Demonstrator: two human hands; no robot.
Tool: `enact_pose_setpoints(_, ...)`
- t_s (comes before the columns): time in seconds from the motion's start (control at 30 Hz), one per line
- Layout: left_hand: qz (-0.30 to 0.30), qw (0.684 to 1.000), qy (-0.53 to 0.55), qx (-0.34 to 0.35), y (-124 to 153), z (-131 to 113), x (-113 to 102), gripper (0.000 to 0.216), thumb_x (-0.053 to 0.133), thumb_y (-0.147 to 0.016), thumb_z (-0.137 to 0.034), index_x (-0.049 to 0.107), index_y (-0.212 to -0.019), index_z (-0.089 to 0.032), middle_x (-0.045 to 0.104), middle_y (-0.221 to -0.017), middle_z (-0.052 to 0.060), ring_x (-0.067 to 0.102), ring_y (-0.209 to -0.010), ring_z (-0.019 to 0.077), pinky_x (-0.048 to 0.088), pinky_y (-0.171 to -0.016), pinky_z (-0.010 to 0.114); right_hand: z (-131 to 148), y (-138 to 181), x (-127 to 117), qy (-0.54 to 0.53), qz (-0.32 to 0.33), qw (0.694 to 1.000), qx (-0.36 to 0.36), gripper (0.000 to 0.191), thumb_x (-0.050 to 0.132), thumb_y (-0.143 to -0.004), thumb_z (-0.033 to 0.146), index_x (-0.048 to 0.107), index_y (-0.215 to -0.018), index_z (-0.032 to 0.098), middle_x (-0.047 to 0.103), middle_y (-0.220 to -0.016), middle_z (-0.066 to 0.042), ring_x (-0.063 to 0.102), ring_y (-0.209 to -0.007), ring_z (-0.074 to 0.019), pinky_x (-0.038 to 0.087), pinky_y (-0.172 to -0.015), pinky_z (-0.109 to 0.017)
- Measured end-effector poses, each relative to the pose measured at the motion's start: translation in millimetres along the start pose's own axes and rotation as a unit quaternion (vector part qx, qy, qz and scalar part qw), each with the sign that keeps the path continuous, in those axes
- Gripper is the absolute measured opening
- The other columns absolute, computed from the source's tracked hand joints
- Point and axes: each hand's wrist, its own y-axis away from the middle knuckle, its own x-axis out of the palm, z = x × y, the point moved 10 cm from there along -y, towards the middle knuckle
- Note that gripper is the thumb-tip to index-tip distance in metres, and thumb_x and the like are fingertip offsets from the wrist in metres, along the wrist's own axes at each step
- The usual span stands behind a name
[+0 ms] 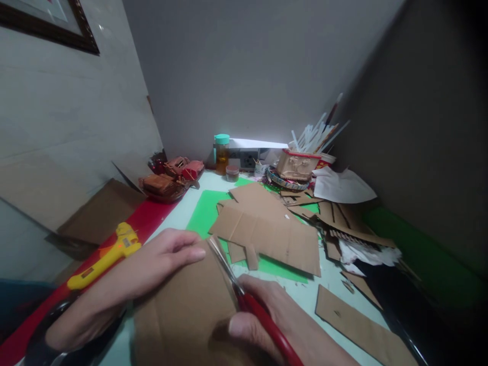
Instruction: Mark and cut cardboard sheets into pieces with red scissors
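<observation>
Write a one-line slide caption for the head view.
Right hand cuts a cardboard sheet with red-handled scissors while left hand steadies it.

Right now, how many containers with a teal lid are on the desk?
1: a bottle with a teal lid stands at the back of the desk, by the wall, left of the power socket. Clutter may hide others.
</observation>
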Motion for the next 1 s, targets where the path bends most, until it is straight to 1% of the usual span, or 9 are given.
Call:
enact_pose_setpoints(0.1,0.003,1.0,-0.01,-0.01,-0.3,2.0,5.3,0.032,0.058,-0.086,-0.054,0.068,-0.077,-0.025,0.064,-0.076,-0.005,0.057,-0.076,0.0187,0.04,-0.065,0.025,-9.5,7.8,0.8,0.018,-0.01,0.997,0.077,0.052,0.06,-0.081,0.071,0.064,-0.103,0.024,0.062,-0.098,-0.008,0.06,-0.085,-0.0265,0.044,-0.073,-0.034)
enact_pose_setpoints(0.2,-0.006,1.0,-0.027,-0.007,-0.1,-0.6,10.4,0.033,0.058,-0.086,-0.057,0.07,-0.082,-0.027,0.068,-0.082,-0.005,0.06,-0.087,0.0217,0.041,-0.071,0.026,-17.9,9.4,6.5,0.019,0.004,0.992,0.122,0.05,0.062,-0.081,0.068,0.063,-0.109,0.026,0.062,-0.106,-0.009,0.062,-0.091,-0.0286,0.045,-0.08,-0.038)
enact_pose_setpoints(0.27,-0.009,0.999,-0.039,0.0,0.3,-4.4,13.2,0.033,0.057,-0.086,-0.058,0.069,-0.08,-0.027,0.069,-0.083,-0.005,0.06,-0.09,0.0227,0.041,-0.073,0.027,-19.5,7.2,4.8,0.013,-0.018,0.993,0.116,0.048,0.06,-0.084,0.066,0.063,-0.109,0.026,0.063,-0.104,-0.008,0.062,-0.092,-0.0279,0.046,-0.078,-0.035)
enact_pose_setpoints(0.37,-0.006,0.999,-0.047,0.013,1.4,-10.1,14.9,0.033,0.055,-0.086,-0.056,0.065,-0.071,-0.027,0.067,-0.077,-0.007,0.059,-0.082,0.0196,0.04,-0.069,0.025,-18.7,3.1,4.6,0.007,-0.048,0.996,0.075,0.042,0.062,-0.085,0.061,0.066,-0.103,0.022,0.065,-0.09,-0.006,0.062,-0.08,-0.0234,0.045,-0.065,-0.028)
enact_pose_setpoints(0.5,0.027,0.998,-0.053,0.003,3.2,-5.6,17.6,0.032,0.055,-0.087,-0.054,0.061,-0.069,-0.028,0.06,-0.07,-0.009,0.055,-0.071,0.0149,0.038,-0.064,0.022,-21.2,-2.8,15.4,0.01,-0.034,0.998,0.046,0.037,0.06,-0.088,0.057,0.064,-0.09,0.02,0.062,-0.073,-0.004,0.058,-0.063,-0.0187,0.041,-0.055,-0.025)
enact_pose_setpoints(0.57,0.017,0.998,-0.063,-0.006,3.5,-1.8,14.0,0.031,0.055,-0.086,-0.054,0.062,-0.069,-0.029,0.06,-0.069,-0.009,0.055,-0.072,0.0156,0.038,-0.066,0.023,-23.1,-5.5,17.5,0.013,-0.035,0.998,0.049,0.039,0.056,-0.09,0.057,0.063,-0.09,0.019,0.06,-0.069,-0.003,0.057,-0.061,-0.0184,0.039,-0.052,-0.025)
enact_pose_setpoints(0.73,-0.011,0.998,-0.057,-0.017,1.8,2.4,9.3,0.029,0.054,-0.087,-0.053,0.069,-0.079,-0.03,0.07,-0.084,-0.007,0.061,-0.087,0.0206,0.04,-0.071,0.026,-16.6,-7.4,11.8,0.052,-0.047,0.996,0.045,0.044,0.056,-0.09,0.062,0.064,-0.087,0.019,0.056,-0.069,-0.002,0.056,-0.063,-0.0183,0.036,-0.051,-0.025)
enact_pose_setpoints(0.9,-0.006,0.998,-0.056,0.023,0.9,-3.2,17.0,0.035,0.054,-0.087,-0.056,0.064,-0.071,-0.026,0.063,-0.07,-0.006,0.059,-0.073,0.0184,0.039,-0.063,0.026,-2.8,1.9,1.9,0.055,-0.046,0.996,0.044,0.044,0.061,-0.088,0.062,0.065,-0.098,0.019,0.061,-0.081,-0.004,0.06,-0.073,-0.0198,0.04,-0.058,-0.025)
enact_pose_setpoints(1.0,0.015,0.997,-0.072,0.02,2.8,-6.9,23.5,0.034,0.053,-0.089,-0.055,0.066,-0.077,-0.026,0.066,-0.076,-0.005,0.061,-0.079,0.0202,0.039,-0.065,0.027,0.9,5.1,2.3,0.047,-0.033,0.998,0.036,0.042,0.058,-0.091,0.059,0.065,-0.101,0.018,0.061,-0.084,-0.004,0.06,-0.074,-0.0188,0.041,-0.06,-0.024)
